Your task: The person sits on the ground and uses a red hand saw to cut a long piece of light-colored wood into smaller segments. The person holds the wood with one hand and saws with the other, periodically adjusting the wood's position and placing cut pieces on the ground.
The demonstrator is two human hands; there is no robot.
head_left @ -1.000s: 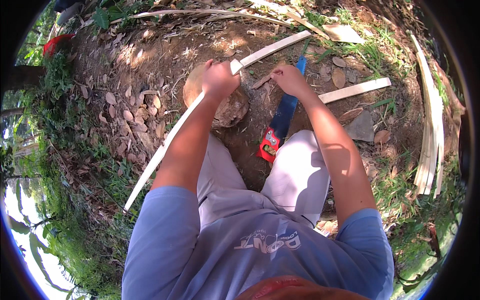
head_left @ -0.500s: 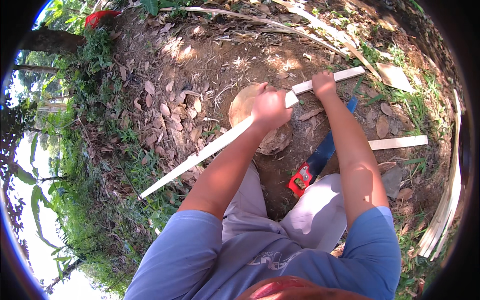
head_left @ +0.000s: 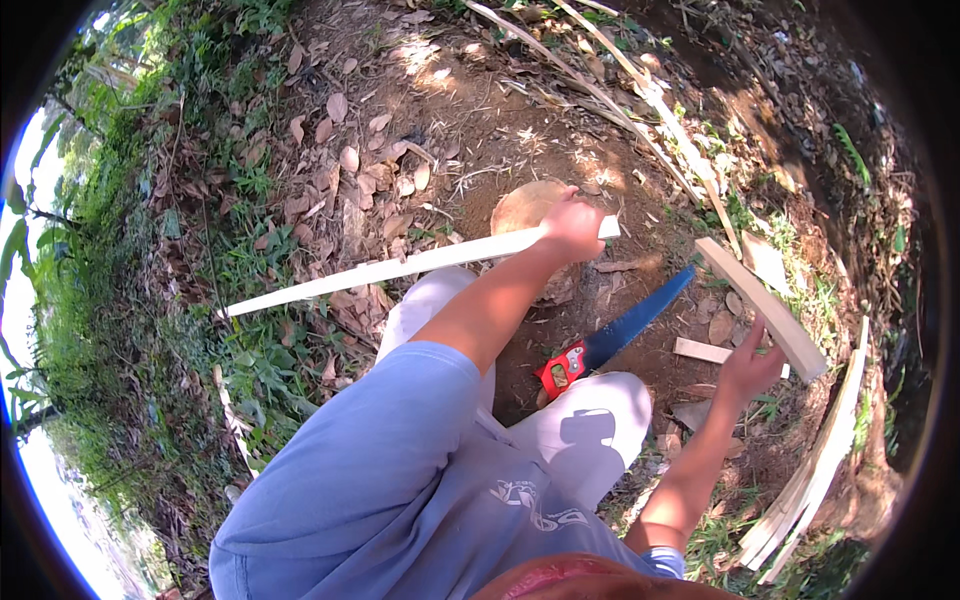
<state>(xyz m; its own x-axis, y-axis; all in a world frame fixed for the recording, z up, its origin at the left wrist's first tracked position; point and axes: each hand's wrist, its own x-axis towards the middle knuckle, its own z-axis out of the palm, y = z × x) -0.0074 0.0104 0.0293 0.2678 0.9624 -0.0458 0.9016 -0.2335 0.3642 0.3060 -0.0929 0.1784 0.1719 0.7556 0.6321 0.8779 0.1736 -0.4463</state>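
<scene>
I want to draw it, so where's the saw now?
In the head view, the saw lies right of centre on the ground, its red handle beside the person's right knee, its blue blade pointing away.

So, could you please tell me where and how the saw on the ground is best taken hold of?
Probably by its red handle, coming from the lower edge of the view: the handle has an opening for fingers and points that way, while the toothed blue blade stretches off toward the upper right.
</scene>
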